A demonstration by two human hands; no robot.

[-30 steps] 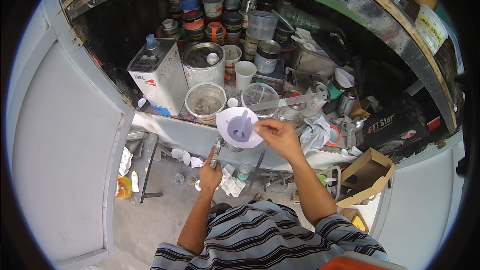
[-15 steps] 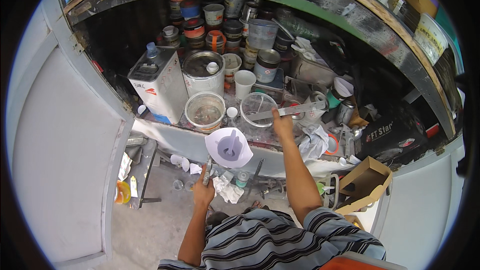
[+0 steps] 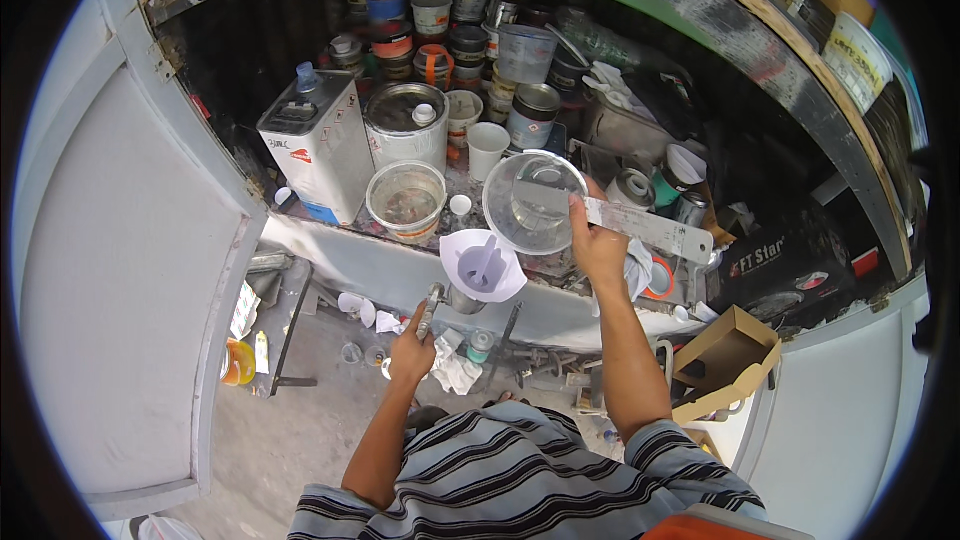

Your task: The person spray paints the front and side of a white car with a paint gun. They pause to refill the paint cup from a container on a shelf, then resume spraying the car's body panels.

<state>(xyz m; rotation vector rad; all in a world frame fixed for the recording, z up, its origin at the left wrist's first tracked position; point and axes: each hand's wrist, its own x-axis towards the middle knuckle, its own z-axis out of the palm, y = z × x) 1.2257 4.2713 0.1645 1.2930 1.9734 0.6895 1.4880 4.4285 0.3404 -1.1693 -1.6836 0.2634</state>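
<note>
My left hand (image 3: 412, 352) is closed round the grip of a metal spray gun (image 3: 430, 310) in front of the bench. A white paper paint strainer (image 3: 507, 281) with a lilac-looking centre sits over the gun's cup (image 3: 464, 303). To the right, my right hand (image 3: 600, 250) grips a clear round plastic tub (image 3: 500, 222) by its right rim. A flat metal mixing stick (image 3: 655, 227) is pinned in the same hand and lies across the tub's mouth. The tub is raised and tilted, its contents pale or clear, close behind the strainer.
On the bench stand a rectangular solvent can (image 3: 315, 150), a large round tin (image 3: 407, 155), a used plastic tub (image 3: 405, 223) and a white cup (image 3: 487, 148). Stacked paint tins fill the back. An open cardboard box (image 3: 725, 365) is at lower right; crumpled paper (image 3: 455, 373) lies below.
My right hand has lifted and tilted the clear tub from the bench, the stick moving with it. My left hand has brought the spray gun and strainer slightly right and up towards the tub.
</note>
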